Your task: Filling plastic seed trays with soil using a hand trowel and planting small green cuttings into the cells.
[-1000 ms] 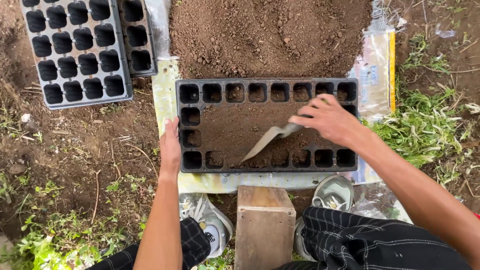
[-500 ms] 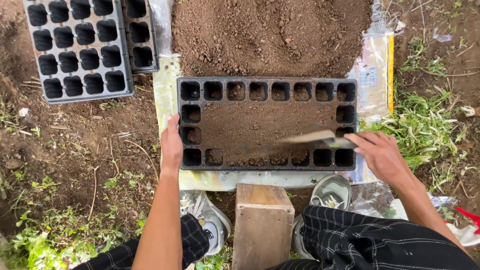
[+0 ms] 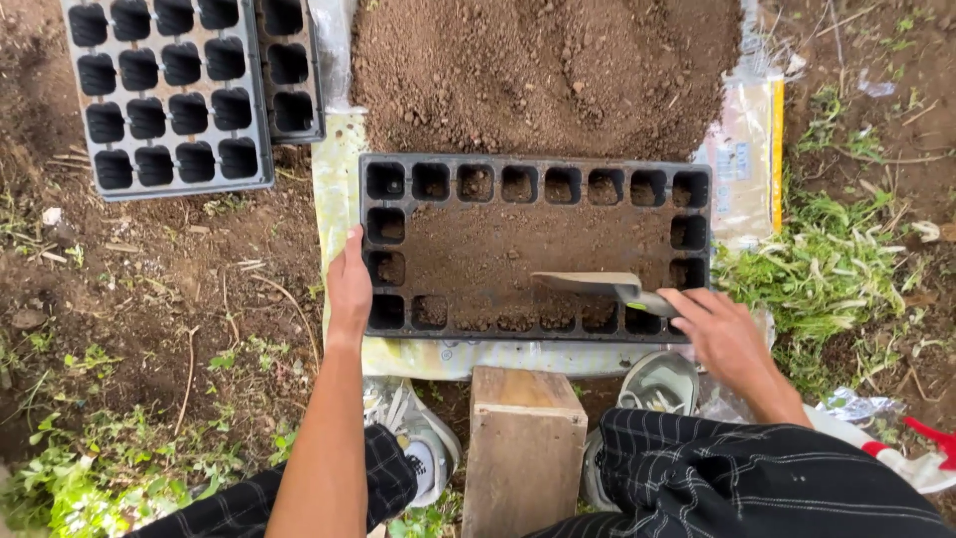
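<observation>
Right hand (image 3: 725,334) grips trowel (image 3: 597,286); left hand (image 3: 349,289), seemingly flat and open, touches seed tray (image 3: 538,164).

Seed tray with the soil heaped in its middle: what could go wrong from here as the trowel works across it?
1. The trowel sits near the front edge of the seed tray; a sweep that way could push soil onto the plastic sheet.
2. The outer cells look mostly unfilled, so filling may end up uneven.
3. Only the left hand braces the tray, at one end; the far end might shift under the right hand.
</observation>
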